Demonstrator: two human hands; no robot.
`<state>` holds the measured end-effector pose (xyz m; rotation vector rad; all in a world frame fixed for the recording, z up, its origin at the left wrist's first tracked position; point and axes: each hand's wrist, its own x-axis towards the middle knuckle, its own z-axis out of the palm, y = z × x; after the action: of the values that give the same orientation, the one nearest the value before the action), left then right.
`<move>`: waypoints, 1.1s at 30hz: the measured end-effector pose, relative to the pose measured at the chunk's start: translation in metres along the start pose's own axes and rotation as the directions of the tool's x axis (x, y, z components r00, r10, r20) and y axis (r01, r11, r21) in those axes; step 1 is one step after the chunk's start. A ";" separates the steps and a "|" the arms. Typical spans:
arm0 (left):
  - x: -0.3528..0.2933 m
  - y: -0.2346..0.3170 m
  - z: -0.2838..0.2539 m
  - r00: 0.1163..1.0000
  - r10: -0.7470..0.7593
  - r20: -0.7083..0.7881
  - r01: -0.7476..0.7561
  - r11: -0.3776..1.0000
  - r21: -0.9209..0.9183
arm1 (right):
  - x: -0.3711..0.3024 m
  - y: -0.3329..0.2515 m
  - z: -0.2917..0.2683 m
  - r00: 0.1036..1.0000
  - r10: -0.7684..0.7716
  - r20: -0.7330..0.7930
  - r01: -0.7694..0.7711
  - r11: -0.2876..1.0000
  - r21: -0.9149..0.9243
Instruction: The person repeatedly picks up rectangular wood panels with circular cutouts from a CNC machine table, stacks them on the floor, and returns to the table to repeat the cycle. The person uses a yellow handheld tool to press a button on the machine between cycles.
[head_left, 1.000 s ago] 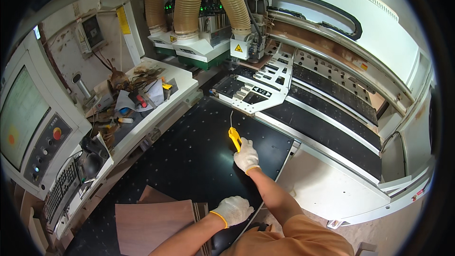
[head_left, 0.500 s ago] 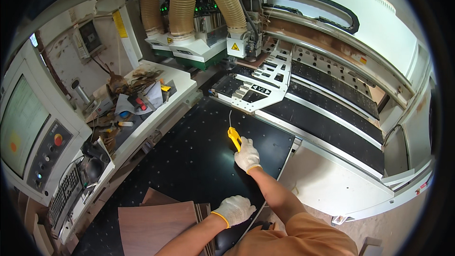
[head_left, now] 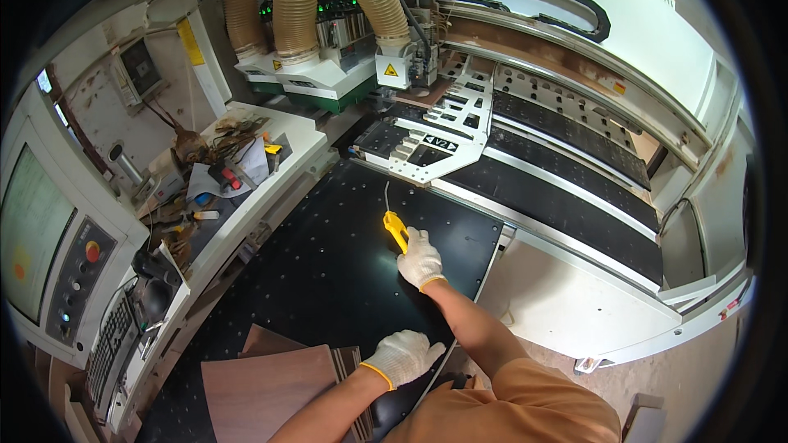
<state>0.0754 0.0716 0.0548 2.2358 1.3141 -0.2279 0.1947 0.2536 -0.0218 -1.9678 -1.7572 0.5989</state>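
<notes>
A yellow air blow gun with a thin bent metal nozzle is gripped in my gloved right hand. Its tip points away from me, over the black perforated table and toward the machine's slotted white plate. My gloved left hand is lower down, just right of a stack of brown wooden panels. Its thumb stands apart from loosely bent fingers, and no object shows in it. The palm side of that hand is hidden.
A control console with screen, buttons and keyboard stands at the left. Beyond it, a white bench carries tools and debris. The machine head with ribbed hoses hangs at the far side. Black beds with white rails extend to the right.
The whole view has shifted a little. My right hand still holds the blow gun over the table. The left thumb now sticks out more from the fingers.
</notes>
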 end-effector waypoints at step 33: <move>-0.004 -0.003 -0.010 0.997 -0.073 0.026 0.075 0.993 -0.089 | 0.004 0.000 0.002 1.000 -0.011 0.019 0.011 1.000 -0.017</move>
<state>0.0697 0.0747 0.0635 2.1067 1.3691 -0.2156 0.1938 0.2572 -0.0230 -1.9687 -1.7887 0.6024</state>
